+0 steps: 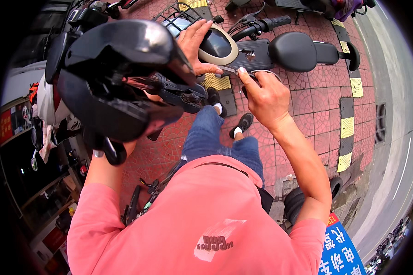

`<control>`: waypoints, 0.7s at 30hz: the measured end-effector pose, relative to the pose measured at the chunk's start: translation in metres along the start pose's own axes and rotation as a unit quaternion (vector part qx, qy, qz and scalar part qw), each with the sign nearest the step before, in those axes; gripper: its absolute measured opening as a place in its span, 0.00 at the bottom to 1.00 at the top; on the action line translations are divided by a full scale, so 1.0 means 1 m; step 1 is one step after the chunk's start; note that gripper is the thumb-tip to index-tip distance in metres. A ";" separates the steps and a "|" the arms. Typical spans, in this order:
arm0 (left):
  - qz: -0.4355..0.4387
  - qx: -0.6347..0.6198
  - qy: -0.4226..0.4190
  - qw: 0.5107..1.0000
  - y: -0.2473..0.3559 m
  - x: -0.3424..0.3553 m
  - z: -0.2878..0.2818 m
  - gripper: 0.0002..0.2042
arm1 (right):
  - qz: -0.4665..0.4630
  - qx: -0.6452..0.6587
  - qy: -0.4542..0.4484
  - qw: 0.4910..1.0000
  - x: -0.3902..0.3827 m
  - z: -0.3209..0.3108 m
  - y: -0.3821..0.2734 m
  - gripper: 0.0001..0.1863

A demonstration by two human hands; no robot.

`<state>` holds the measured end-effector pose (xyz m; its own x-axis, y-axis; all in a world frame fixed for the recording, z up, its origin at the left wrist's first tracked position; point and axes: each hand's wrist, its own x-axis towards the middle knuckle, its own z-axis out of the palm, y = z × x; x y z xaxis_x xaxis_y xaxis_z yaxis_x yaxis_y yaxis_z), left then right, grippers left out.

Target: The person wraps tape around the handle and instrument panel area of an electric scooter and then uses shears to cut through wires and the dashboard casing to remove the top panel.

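Note:
My right hand [268,96] is closed around a slim silver metal tool [228,69], its thumb pressed along the top. The tool points left, its tip close to the thumb of my left hand [195,43]. My left hand has its fingers stretched out beside a rounded beige-rimmed part with a dark glossy face [220,45], on a small scooter. A large glossy black plastic scooter part [124,59] fills the left foreground and hides most of my left forearm. What the tool touches is too small to tell.
The small scooter has a black seat [293,51], a handlebar grip [280,21] and a wire basket [179,16]. Yellow-and-black ramps [345,133] line the red paving beside a road [394,151]. A blue sign [342,250] stands at lower right, shop shelves [36,174] at left.

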<state>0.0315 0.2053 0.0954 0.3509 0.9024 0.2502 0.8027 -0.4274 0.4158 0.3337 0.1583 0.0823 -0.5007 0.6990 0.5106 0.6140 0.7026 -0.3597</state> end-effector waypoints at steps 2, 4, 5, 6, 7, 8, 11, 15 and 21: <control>-0.004 0.006 -0.004 1.000 0.005 -0.005 -0.006 0.67 | 0.007 0.028 0.002 1.000 -0.001 0.004 -0.002 0.27; -0.012 0.019 -0.004 1.000 0.007 -0.007 -0.009 0.67 | 0.005 0.042 0.002 0.999 -0.002 0.004 0.002 0.30; -0.013 0.021 -0.003 1.000 0.006 -0.008 -0.010 0.67 | -0.012 0.034 -0.001 0.999 -0.002 0.004 0.005 0.29; -0.014 0.023 -0.003 1.000 0.006 -0.009 -0.010 0.67 | -0.022 0.026 -0.012 0.999 -0.002 0.002 0.007 0.30; -0.008 0.030 -0.013 0.999 0.004 -0.009 -0.013 0.67 | -0.033 0.019 -0.020 0.999 0.000 0.000 0.009 0.30; -0.004 0.036 -0.012 0.999 0.003 -0.010 -0.014 0.67 | -0.043 0.011 -0.029 0.999 0.003 -0.003 0.010 0.30; 0.007 0.043 -0.009 0.999 0.004 -0.012 -0.013 0.66 | -0.053 -0.021 -0.083 0.995 0.006 -0.012 0.009 0.30; 0.007 0.054 -0.009 0.998 0.003 -0.010 -0.011 0.65 | -0.087 -0.022 -0.095 0.991 0.007 -0.015 0.016 0.31; -0.004 0.055 -0.015 0.998 0.002 -0.010 -0.011 0.64 | -0.115 -0.040 -0.085 0.989 0.012 -0.020 0.018 0.30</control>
<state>0.0242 0.1948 0.1037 0.3568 0.9077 0.2209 0.8530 -0.4130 0.3193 0.3512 0.1768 0.0975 -0.7238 0.5396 0.4301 0.5157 0.8371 -0.1824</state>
